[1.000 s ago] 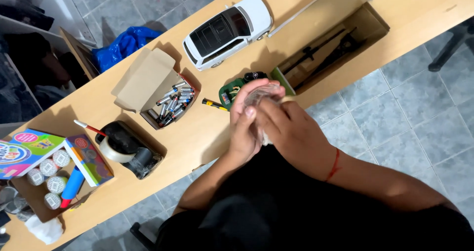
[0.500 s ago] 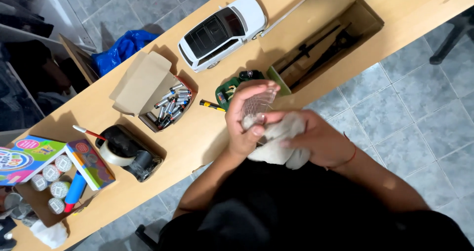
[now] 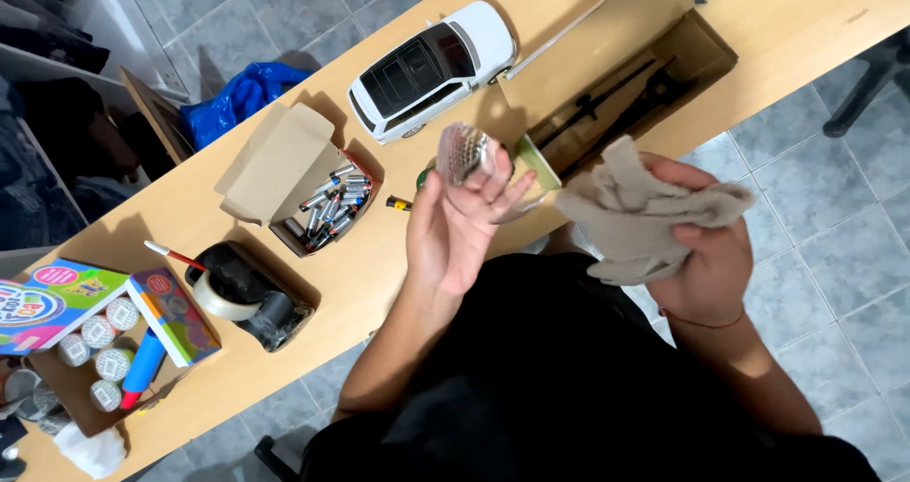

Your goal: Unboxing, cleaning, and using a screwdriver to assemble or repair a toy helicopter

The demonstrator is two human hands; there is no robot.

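Observation:
My left hand (image 3: pixel 455 226) is raised over the wooden table (image 3: pixel 379 273), palm up, with a small clear textured glass piece (image 3: pixel 462 152) pinched at its fingertips. My right hand (image 3: pixel 706 254) is off to the right, over the floor, and grips a crumpled beige cloth (image 3: pixel 640 212). The two hands are apart. A white toy car (image 3: pixel 431 70) stands on the table just beyond the left hand.
An open cardboard box of batteries (image 3: pixel 327 207) lies left of my hand. A long open box (image 3: pixel 626 93) with dark tools sits behind. A black tape dispenser (image 3: pixel 242 292), a colourful box with small jars (image 3: pixel 95 340) and a blue bag (image 3: pixel 237 93) on the floor are at left.
My hands were together, rubbing the glass piece with the cloth. They have separated: the right hand drew the cloth to the right, and the left holds the piece up alone.

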